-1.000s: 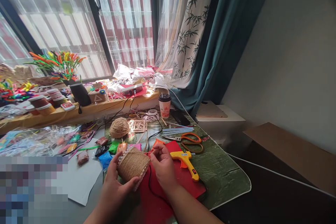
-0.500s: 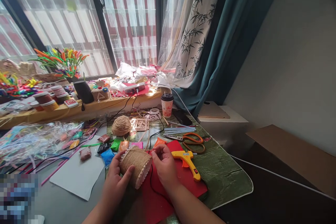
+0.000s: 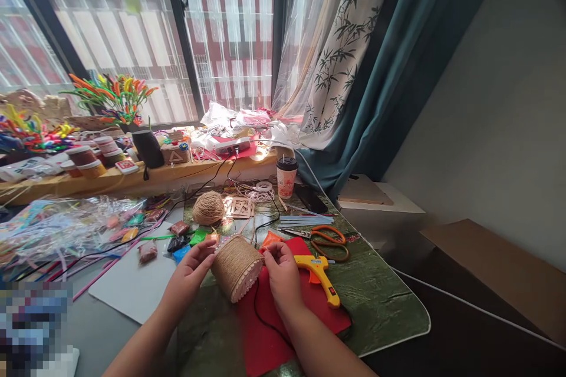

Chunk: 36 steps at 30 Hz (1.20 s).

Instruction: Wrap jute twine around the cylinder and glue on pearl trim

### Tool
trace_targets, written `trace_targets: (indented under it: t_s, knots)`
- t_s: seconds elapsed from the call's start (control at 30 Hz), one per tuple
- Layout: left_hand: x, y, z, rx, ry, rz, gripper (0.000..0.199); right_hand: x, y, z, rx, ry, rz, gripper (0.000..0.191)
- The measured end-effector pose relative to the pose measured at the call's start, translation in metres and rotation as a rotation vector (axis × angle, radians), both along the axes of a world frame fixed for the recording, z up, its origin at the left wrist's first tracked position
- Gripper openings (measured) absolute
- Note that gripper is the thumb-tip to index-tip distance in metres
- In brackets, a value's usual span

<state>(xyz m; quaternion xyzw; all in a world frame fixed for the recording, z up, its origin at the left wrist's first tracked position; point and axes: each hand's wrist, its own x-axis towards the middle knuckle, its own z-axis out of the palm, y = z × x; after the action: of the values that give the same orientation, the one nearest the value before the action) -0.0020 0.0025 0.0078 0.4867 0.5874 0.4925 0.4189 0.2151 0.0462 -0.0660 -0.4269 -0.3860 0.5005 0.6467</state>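
Note:
A twine-wrapped cylinder with pale scalloped trim at its ends is tilted between my hands, above the red sheet. At its left rim, my left hand is closed, thumb and fingertips pinched together against the edge. My right hand is closed too, its fingertips pinched at the upper right rim; whatever small thing sits between them is hidden. Right of that hand lies a yellow glue gun. A ball of twine rests behind the cylinder.
Orange-handled scissors and pale blue glue sticks lie behind the glue gun. Further back stand a lidded paper cup and a phone. Small clay packets and a white sheet are on the left. A black cord crosses the red sheet.
My left hand has shifted from around the cylinder's side to a pinch at its left rim. The cylinder has turned slightly and risen a little; my right hand stays near its right rim.

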Motion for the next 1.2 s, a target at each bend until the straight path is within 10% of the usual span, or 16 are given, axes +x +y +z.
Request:
trace_targets:
  t_s: [0.63, 1.2]
  knots:
    - [-0.016, -0.002, -0.018, -0.172, -0.241, -0.012, 0.059, -0.002, 0.001, -0.006, -0.013, 0.007, 0.047, 0.026]
    - [0.018, -0.013, 0.014, 0.104, 0.307, 0.08, 0.058, -0.007, -0.003, 0.003, -0.032, 0.026, 0.041, 0.026]
